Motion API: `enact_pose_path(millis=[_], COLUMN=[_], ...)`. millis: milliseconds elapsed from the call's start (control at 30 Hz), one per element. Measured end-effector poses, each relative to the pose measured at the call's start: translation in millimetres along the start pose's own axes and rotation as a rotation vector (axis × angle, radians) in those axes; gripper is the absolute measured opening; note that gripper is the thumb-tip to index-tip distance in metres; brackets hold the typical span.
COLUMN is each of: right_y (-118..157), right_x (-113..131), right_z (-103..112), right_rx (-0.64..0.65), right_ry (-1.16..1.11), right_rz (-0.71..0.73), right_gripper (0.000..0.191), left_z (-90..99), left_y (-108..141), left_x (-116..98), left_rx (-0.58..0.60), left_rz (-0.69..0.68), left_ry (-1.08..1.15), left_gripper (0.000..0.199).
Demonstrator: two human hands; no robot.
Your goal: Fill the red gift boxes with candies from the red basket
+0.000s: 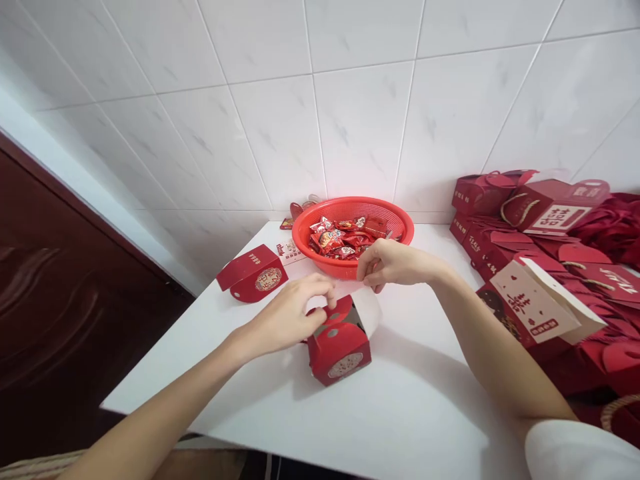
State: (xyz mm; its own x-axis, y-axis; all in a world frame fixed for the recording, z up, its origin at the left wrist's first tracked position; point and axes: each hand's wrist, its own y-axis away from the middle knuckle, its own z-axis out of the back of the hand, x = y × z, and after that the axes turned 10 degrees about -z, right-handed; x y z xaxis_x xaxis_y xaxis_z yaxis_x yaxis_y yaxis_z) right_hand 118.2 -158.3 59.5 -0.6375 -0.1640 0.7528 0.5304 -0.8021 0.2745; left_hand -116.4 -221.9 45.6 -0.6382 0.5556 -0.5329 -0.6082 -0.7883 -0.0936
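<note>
A small red gift box (341,350) with a round patterned label stands on the white table in front of me, its top flaps partly open. My left hand (295,312) is at its upper left, thumb and fingers curled round a top flap. Just beyond the box, my right hand (393,263) is closed with bent fingers at the front rim of a red plastic basket (327,265). What those fingers hold, if anything, is hidden. Inside the basket lie many red-wrapped sweets (340,237). A pale, blurred flap (369,312) shows at the box's right side.
Another red box (255,273) lies left on the white table (420,413), near a printed card (287,250). Stacked red gift boxes (500,233) crowd the right side, one cream-topped box (537,300) among them. A tiled wall (360,127) bounds the back; a dark door (45,300) stands left.
</note>
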Motion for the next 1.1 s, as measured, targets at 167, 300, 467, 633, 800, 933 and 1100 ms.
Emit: enact_pose_path(millis=[167,300,467,633,800,933,1100], right_y=[-4,-5,-1,4,7,9,10], right_x=[-1,7,12,13,18,24,27], right_z=[-5,-16,-28,-32,-38,-47,-49], right_rx=[-0.009,-0.071,-0.07,-0.155,-0.132,-0.104,-0.111], right_ry=[0.068,0.283,0.411,0.47,0.487,0.543,0.623], right_rz=[0.042,0.154,0.151,0.236,0.336,0.432,0.268], right_gripper=[0.016,0.024,0.03,0.028,0.032,0.033,0.019], left_z=[17.3,22.7,25.2,28.7,28.2,20.6,7.8], left_y=[4,6,8,9,7,4,-2], left_x=[9,11,20,20,13,13,21], left_rx=[0.165,0.244,0.291,0.261,0.303,0.197,-0.101], left_rz=[0.068,0.105,0.147,0.116,0.119,0.04,0.054], left_ry=[0.012,-0.008,-0.027,-0.008,-0.035,0.055,0.189], left_gripper=[0.03,0.032,0.037,0.036,0.059,0.038,0.037])
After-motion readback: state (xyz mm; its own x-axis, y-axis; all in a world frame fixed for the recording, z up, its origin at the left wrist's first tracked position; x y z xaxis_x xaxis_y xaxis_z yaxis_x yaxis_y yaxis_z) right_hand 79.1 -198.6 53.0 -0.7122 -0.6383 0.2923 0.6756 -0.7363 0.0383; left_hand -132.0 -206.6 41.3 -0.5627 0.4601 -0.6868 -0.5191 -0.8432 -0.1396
